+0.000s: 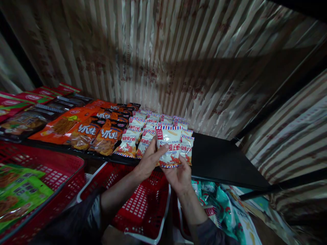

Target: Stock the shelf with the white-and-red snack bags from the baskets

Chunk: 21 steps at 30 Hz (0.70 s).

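Between my two hands is a white snack bag [170, 137] with red lettering and a red-and-blue striped edge. My left hand [150, 158] grips its left side, thumb across the front. At the lower right corner, my right hand [180, 173] holds the same bag with thumb in front; its other fingers are hidden behind. The bag is upright, in front of rows of matching white snack bags [128, 142] on the black shelf [217, 156]. Whether it touches the bags behind, I cannot tell.
Orange snack bags [106, 137] and dark snack bags [30, 120] fill the shelf's left part. Below are a red basket [135, 204], another red basket [74, 166] with green packets [22, 194], and teal packets [224, 204] at right. Striped sheeting [163, 51] hangs behind.
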{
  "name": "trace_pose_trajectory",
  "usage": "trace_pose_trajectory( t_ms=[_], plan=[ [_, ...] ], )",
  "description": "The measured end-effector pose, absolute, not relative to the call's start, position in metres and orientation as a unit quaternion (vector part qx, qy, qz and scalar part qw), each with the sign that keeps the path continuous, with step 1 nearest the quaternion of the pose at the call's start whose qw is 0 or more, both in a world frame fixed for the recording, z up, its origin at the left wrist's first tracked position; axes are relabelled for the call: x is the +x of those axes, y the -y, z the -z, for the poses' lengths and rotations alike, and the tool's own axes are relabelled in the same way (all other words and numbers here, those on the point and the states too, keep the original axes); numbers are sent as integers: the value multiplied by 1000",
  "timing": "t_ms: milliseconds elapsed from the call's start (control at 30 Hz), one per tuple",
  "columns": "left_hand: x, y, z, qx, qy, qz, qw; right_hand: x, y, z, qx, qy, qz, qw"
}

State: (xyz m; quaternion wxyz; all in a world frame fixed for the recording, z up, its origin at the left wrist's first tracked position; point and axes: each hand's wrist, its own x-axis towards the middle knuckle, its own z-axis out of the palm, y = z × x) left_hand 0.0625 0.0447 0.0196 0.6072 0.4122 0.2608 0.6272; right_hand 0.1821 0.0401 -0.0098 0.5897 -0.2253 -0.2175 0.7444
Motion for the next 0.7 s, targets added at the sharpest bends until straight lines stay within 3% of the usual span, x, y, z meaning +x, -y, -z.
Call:
trace_pose_trajectory(
  t_ms=[467, 700],
  plan=[
    [31, -39, -14, 471, -348, -509, 631, 197, -58, -11, -326, 350, -609, 632],
    [34, -32, -19, 456, -349, -487, 658, 198, -59, -20, -371, 368, -595, 611]
  ],
)
